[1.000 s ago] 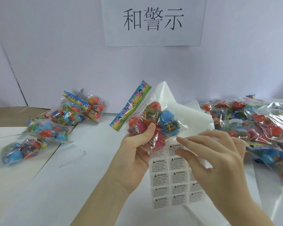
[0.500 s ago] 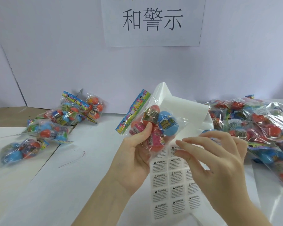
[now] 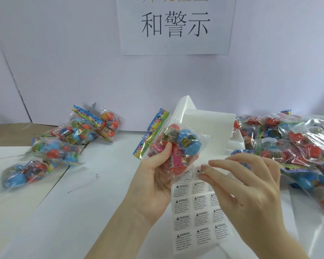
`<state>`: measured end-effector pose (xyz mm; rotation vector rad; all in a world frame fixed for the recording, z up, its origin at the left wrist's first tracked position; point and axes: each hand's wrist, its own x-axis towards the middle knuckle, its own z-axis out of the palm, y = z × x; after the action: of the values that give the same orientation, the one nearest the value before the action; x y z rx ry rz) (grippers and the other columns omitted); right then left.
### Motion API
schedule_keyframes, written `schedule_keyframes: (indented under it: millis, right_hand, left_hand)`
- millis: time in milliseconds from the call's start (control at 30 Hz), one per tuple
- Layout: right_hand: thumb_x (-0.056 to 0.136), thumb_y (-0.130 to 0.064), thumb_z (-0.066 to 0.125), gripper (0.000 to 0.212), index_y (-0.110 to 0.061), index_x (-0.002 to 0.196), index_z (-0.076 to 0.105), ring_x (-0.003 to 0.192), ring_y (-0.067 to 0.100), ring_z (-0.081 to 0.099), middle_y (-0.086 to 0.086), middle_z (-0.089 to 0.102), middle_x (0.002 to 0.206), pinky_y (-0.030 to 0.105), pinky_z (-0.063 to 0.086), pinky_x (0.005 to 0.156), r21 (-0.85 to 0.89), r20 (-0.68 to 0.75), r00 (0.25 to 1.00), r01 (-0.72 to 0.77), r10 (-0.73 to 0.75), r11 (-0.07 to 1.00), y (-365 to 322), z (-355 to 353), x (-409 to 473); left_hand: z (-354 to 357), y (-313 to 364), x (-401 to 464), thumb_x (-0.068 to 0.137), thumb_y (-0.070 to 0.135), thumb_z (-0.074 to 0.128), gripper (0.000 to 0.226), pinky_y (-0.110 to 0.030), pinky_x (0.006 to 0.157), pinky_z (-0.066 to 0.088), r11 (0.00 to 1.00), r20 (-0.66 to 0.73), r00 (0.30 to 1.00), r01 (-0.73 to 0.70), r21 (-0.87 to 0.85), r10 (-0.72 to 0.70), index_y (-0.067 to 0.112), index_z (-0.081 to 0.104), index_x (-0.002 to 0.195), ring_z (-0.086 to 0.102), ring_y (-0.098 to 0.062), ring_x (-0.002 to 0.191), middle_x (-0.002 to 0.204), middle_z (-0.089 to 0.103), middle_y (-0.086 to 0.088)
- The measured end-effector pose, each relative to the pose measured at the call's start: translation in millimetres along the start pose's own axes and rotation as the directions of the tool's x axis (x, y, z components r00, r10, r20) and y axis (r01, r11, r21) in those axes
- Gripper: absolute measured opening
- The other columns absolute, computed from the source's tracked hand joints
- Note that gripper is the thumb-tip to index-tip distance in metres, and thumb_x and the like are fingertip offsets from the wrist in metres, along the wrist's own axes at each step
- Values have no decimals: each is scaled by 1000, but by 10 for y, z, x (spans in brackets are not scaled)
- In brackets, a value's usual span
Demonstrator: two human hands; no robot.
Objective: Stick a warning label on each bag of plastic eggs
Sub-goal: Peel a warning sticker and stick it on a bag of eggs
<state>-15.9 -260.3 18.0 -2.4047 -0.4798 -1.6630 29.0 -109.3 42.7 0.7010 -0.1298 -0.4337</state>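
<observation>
Head view: the left hand [image 3: 153, 182] holds a clear bag of plastic eggs [image 3: 176, 148] up off the worktop [image 3: 82, 212], its fingers [image 3: 167, 146] closed around the bag's lower part, the colourful header card [image 3: 151, 133] tilted up to the left. Compared with a second ago the bag has shifted a little to the right and down, closer to the sheet of warning labels [image 3: 196, 212] lying flat below it. The right hand [image 3: 247, 191] has pushed leftward over the sheet's top rows; its fingers [image 3: 211, 165] are spread and loose, holding nothing that can be made out, with the tips near the uppermost labels. That reads as reaching to peel a label, so this bag is likely still unlabelled.

A heap of bagged eggs [image 3: 297, 150] crowds the right edge, just beside the right wrist. A smaller group of bags [image 3: 64, 144] lies well apart on the left. Curled white backing paper [image 3: 204, 128] rises behind the held bag. The open room is the bare worktop between the left group and the left forearm; the sheet's lower edge sits near the bottom of the picture.
</observation>
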Motion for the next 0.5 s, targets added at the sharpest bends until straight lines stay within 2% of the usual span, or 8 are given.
schedule_keyframes:
  millis: [133, 200, 333, 500]
  right_hand:
    - [75, -12, 71, 5, -14, 75, 76, 80, 17, 49, -2, 70, 79, 33, 37, 72, 91, 49, 998, -38, 33, 995, -17, 9, 1]
    - [78, -13, 67, 10, -13, 82, 76, 80, 16, 47, -1, 68, 80, 33, 37, 71, 110, 91, 995, -60, 50, 992, -12, 13, 4]
    - [59, 11, 78, 36, -13, 85, 76, 80, 18, 45, 1, 67, 81, 33, 35, 69, 67, 177, 984, -24, 11, 997, 14, 16, -17]
    - [68, -2, 71, 13, -12, 77, 74, 78, 16, 47, -1, 67, 77, 30, 38, 69, 112, 161, 987, -32, 14, 993, 5, 5, 3]
  left_hand:
    - [6, 9, -7, 59, 15, 69, 46, -38, 65, 60, 1000, 22, 999, 25, 4, -25, 4, 71, 104, 72, -29, 76, 94, 72, -19]
    - [10, 11, -17, 55, 17, 72, 44, -38, 69, 58, 999, 40, 998, 44, 23, -45, 5, 74, 97, 72, -27, 76, 95, 72, -18]
    - [20, 29, -21, 57, 15, 69, 35, -40, 61, 60, 998, 54, 996, 67, -14, -66, 7, 76, 90, 72, -27, 75, 92, 73, -17]
    - [32, 56, -35, 62, 15, 65, 34, -38, 54, 58, 996, 71, 995, 80, -40, -77, 7, 75, 94, 72, -28, 75, 92, 73, -17]
